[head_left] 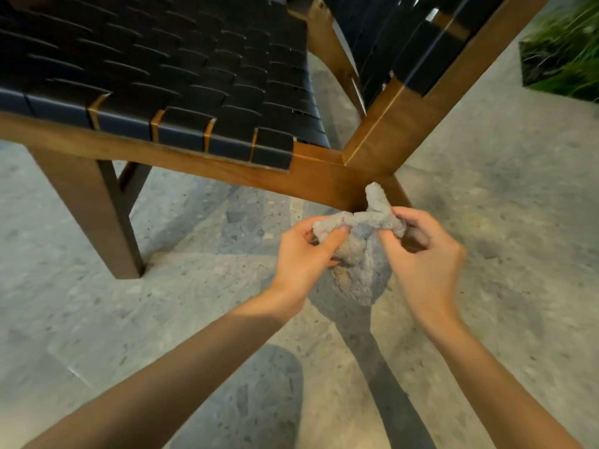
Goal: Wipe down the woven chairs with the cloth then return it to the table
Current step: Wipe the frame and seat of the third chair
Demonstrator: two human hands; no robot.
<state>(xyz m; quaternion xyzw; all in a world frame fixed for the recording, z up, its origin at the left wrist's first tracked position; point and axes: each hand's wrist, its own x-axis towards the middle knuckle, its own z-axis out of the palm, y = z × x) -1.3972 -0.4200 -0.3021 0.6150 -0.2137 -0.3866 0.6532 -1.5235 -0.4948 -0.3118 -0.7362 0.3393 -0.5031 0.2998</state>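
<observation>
Head view; entries run from the cloth outward, each placed against the corner joint (343,162) of the chair (162,153).

1. Cloth (359,264). Grey, nubbly, bunched. You hold it in the air just below the corner joint, clear of the floor. Its top edge is twisted into a rope between your two hands. One end pokes up in front of the wood under the joint; whether it touches cannot be told. The bulk hangs in a lump between your wrists.

2. Left hand (301,254). Grip narrow: thumb and fingers pinch the left end of the twisted edge, below and slightly left of the joint.

3. Right hand (424,260). Grip likewise closed on the cloth, fingertips pinching its right end, below and right of the joint. Both forearms are bare.

4. Chair. Brown wooden frame. Woven seat (168,66) of black straps spreads up and left from the joint. Strapped back panel (405,43) rises up and right of it. One leg (94,215) stands on the floor well left of the joint.

5. Floor (129,319). Pale grey speckled stone, lying below the joint on all sides and carrying the shadows of your arms.

6. Planter (564,56). Dark box of green grass, blurred, far right of the joint and above it in the frame.
</observation>
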